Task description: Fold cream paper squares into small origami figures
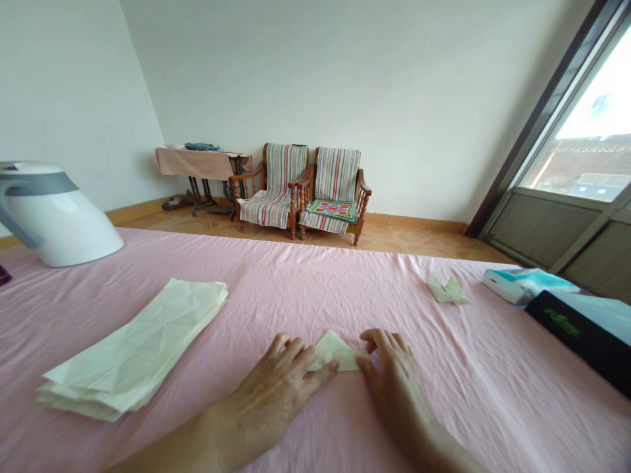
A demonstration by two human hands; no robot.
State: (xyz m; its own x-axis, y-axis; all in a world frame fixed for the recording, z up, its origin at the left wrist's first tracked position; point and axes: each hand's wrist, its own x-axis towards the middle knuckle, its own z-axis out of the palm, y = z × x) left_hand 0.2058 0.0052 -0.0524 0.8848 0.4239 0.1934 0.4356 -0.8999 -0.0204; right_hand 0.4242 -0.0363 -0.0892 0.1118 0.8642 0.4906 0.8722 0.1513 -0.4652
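Observation:
A small pale-green folded paper point(334, 348) lies on the pink cloth between my hands, its peak pointing away from me. My left hand point(283, 374) grips its left side, the thumb across the lower edge and the other fingers bent beside it. With thumb and bent fingers, my right hand point(394, 371) holds the right corner, which those fingers partly hide. To the left rests a stack of creased pale-green paper sheets point(138, 345). A finished-looking folded paper piece point(447, 289) with upright points stands farther off to the right.
A white and grey jug point(73, 220) stands at the left on the pink tablecloth point(296, 282). At the right are a blue and white packet point(527, 284) and a black box point(572, 328). Two wooden armchairs point(365, 190) and a cloth-covered sewing table point(192, 163) stand beyond the table.

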